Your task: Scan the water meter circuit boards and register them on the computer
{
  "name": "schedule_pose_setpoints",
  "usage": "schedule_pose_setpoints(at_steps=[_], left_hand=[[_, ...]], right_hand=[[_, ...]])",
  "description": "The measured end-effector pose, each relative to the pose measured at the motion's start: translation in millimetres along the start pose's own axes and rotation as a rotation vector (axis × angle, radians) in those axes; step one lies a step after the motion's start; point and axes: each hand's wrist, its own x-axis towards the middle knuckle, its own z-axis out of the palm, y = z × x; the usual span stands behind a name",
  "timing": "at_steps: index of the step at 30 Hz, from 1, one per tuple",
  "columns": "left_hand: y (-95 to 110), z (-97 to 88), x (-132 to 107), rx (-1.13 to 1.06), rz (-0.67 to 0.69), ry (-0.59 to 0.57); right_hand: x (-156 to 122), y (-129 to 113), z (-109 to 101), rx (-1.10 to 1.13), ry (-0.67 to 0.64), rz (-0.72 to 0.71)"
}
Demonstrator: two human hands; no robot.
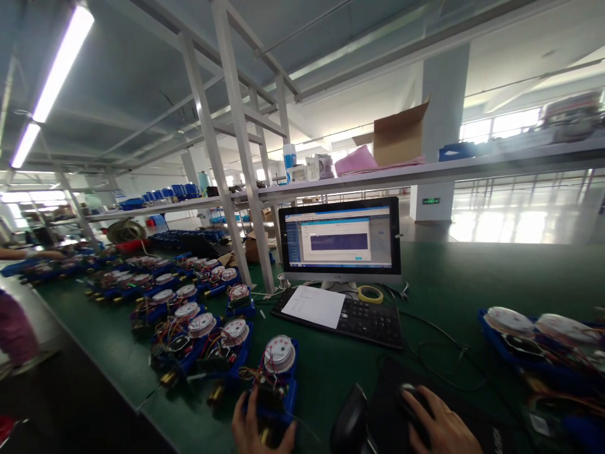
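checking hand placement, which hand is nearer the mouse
Right. The right hand is on the mouse; the left hand is away to its left, at a blue unit.

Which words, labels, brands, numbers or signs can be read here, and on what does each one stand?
No text can be read with certainty.
Monitor screen: text too small.
Mark below the screen: blurred.
White paper: faint marks, unreadable.
White dial near left hand, and other dials: print too small.
Green sign on the pillar: too small.
White label, lower right: blurred.
Black mat: light lettering, unclear.
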Motion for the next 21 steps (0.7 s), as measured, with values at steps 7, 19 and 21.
schedule_pose_setpoints(at_steps=[7,19,21], left_hand=[[-9,10.3,40,0.328,-0.036,-0.082],[3,39.7,68,0.59,0.004,-0.026],[9,39.5,72,0.548,-0.052,-0.044]], right_hand=[[-7,0,8,0.012,-0.037,0.058],[-9,-5,5,0.118,-0.15,0.136],[-6,-6,2,0.174,-0.183,0.174]])
